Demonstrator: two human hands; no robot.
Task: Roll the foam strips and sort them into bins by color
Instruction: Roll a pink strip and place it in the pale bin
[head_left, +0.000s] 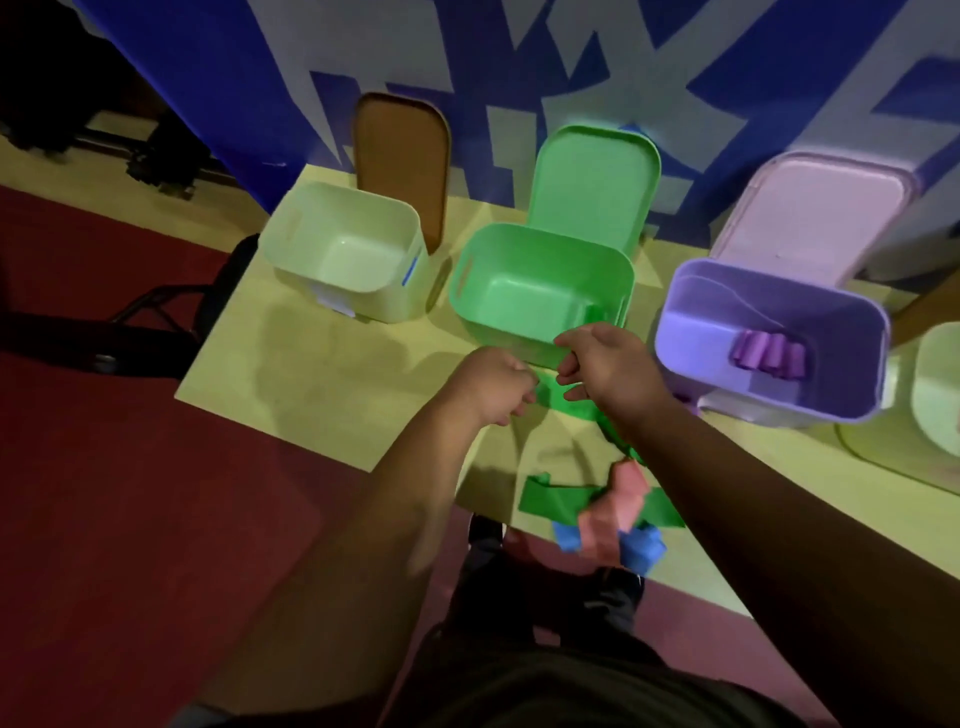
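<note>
Here, just in front of the green bin (540, 260), our left hand (493, 384) and right hand (602, 364), fingers curled, pinch one green foam strip (566, 402). We count three bins: the pale bin (337, 208) to its left, and the purple bin (769, 291) to its right, holding about four purple rolls (769, 358).

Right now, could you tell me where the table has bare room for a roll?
The widest bare patch lies before the pale green bin, left of the left hand. It is crowded before the green bin, around the right hand, and at the strip pile by the front edge.
</note>
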